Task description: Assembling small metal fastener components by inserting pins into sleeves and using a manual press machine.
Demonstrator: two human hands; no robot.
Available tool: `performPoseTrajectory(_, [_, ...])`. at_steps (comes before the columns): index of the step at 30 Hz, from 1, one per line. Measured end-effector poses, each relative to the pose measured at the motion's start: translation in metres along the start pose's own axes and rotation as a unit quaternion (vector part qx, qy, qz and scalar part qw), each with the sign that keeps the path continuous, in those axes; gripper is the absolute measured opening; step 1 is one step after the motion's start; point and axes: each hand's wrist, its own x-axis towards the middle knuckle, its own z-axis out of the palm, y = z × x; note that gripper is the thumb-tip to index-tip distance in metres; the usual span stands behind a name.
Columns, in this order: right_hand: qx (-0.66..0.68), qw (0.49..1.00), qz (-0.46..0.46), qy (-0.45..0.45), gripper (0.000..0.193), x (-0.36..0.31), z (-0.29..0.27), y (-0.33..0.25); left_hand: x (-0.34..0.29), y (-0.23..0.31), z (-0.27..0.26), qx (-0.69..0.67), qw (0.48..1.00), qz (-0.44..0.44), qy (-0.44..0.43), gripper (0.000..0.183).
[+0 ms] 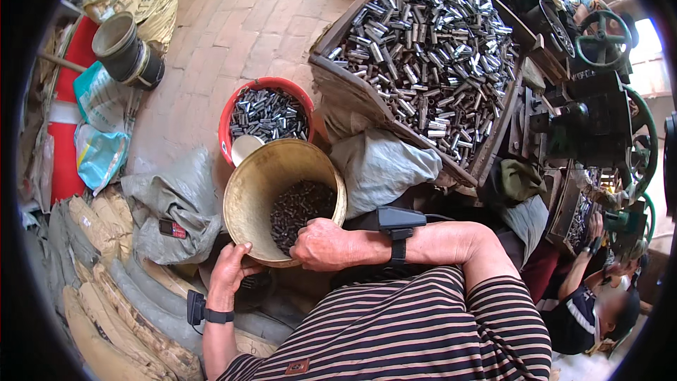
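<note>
A tall cream bucket (255,201) is tilted in front of me, with small dark metal pieces (303,210) lying at its bottom. My left hand (231,268) holds the bucket's near-left rim, thumb on top. My right hand (319,244) is closed at the near-right rim, its fingers curled over the edge. Just beyond the bucket sits a red basin (227,123) full of short shiny metal tubes (268,111). A round whitish thing (247,148), perhaps a cup or lid, lies in the basin's near side, partly hidden by the bucket.
A large wooden bin (367,92) heaped with metal tubes stands far right. Grey sacks (384,162) lie beside it, and a phone (172,228) rests on sacking at left. Dark buckets (123,49) stand far left. Another person (585,310) works at green-wheeled machines (603,39).
</note>
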Motion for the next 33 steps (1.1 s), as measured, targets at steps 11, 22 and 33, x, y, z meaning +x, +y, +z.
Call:
performPoseTrajectory(11, [-0.031,0.997,0.074,-0.008,0.016,0.014,-0.016,-0.004,0.042,-0.147,-0.042,-0.263,0.939,0.060,0.213,0.038])
performPoseTrajectory(22, [0.027,0.997,0.019,0.063,0.024,0.021,-0.090,-0.048,0.154,-0.186,0.068,-0.585,0.805,0.009,-0.100,0.045])
performPoseTrajectory(33, [0.040,0.997,-0.026,0.060,0.022,-0.004,-0.124,-0.073,0.162,-0.186,0.101,-0.539,0.829,0.044,-0.145,0.045])
